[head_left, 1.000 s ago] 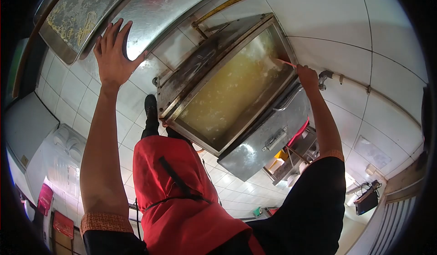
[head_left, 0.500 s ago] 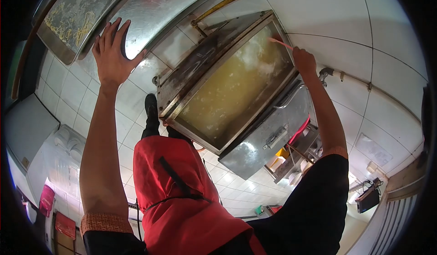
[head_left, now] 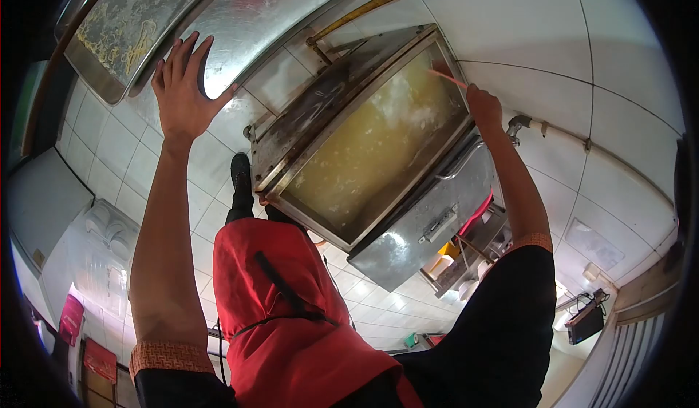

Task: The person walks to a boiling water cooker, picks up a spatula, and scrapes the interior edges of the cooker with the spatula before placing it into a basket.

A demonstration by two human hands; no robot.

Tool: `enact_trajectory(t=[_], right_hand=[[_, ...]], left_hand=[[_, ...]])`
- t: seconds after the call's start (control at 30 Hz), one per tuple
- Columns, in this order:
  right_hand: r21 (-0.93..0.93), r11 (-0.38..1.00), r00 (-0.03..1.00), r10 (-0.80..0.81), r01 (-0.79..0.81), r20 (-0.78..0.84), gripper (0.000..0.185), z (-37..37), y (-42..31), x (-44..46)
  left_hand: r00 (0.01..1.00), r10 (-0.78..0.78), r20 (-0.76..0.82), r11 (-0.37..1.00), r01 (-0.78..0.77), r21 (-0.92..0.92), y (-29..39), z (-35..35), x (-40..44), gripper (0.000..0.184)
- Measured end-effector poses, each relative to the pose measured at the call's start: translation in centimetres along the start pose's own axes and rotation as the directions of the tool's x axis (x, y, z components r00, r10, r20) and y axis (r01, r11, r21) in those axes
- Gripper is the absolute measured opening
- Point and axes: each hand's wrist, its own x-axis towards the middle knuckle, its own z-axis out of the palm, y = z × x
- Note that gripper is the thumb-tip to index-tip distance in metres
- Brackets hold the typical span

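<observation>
A metal vat [head_left: 311, 221] holds cloudy yellowish liquid [head_left: 364, 146] with white foam and steam at its far end. Over the vat's far right corner, my right hand [head_left: 484, 107] is closed around a thin reddish stick [head_left: 448, 79], whose tip reaches to the liquid. My left hand [head_left: 183, 91] is spread with nothing in it, over or against the edge of the steel counter [head_left: 251, 22]. Whether its palm touches the metal I cannot tell. To its upper left lies a metal tray [head_left: 95, 73] with noodle strands [head_left: 135, 51].
A yellowish pipe [head_left: 371, 4] runs above the vat along the tiled wall. Against the vat's right side is a steel panel [head_left: 408, 244] with a handle. Stacked clear containers [head_left: 102, 262] stand at the left. A black boxy device [head_left: 586, 326] is at the lower right.
My right hand first rose a little with the stick, then came slightly down and left. The stick's tip has shifted toward the vat's far side. My left hand has hardly moved.
</observation>
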Motion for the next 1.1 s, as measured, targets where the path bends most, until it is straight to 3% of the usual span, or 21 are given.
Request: enact_trajectory(t=[0.2,0.4,0.6,0.8,0.9,1.1], right_hand=[[-0.044,0.998,0.999,-0.036,0.034,-0.041,0.007,-0.6,0.1,0.5],[-0.072,0.995,0.964,-0.089,0.073,-0.25,0.009,-2.9,-0.9,4.2],[-0.113,0.986,0.943,-0.151,0.122,-0.298,0.013,-1.9,-2.0,6.0],[0.056,0.998,1.0,-0.004,0.005,-0.013,0.01,-0.7,-1.0,1.4],[0.056,0.998,0.998,-0.009,0.005,0.064,0.01,1.1,0.2,-0.8],[0.036,0.999,0.997,-0.004,0.002,0.074,0.008,0.3,1.7,-2.8]], left_hand=[[1.0,0.0,0.0,1.0,0.0,-0.004,0.0,-0.2,0.0,0.082],[1.0,-0.014,-0.001,1.0,0.014,-0.021,0.1,-0.3,0.1,0.086],[1.0,-0.001,-0.002,1.0,0.001,-0.001,-0.1,0.0,0.0,0.082],[1.0,-0.01,0.007,1.0,0.01,-0.009,0.1,-0.2,0.1,0.082],[1.0,-0.008,0.014,1.0,0.008,-0.006,0.0,-0.3,0.1,0.081],[1.0,0.0,0.006,1.0,0.0,-0.003,0.0,-0.2,0.0,0.082]])
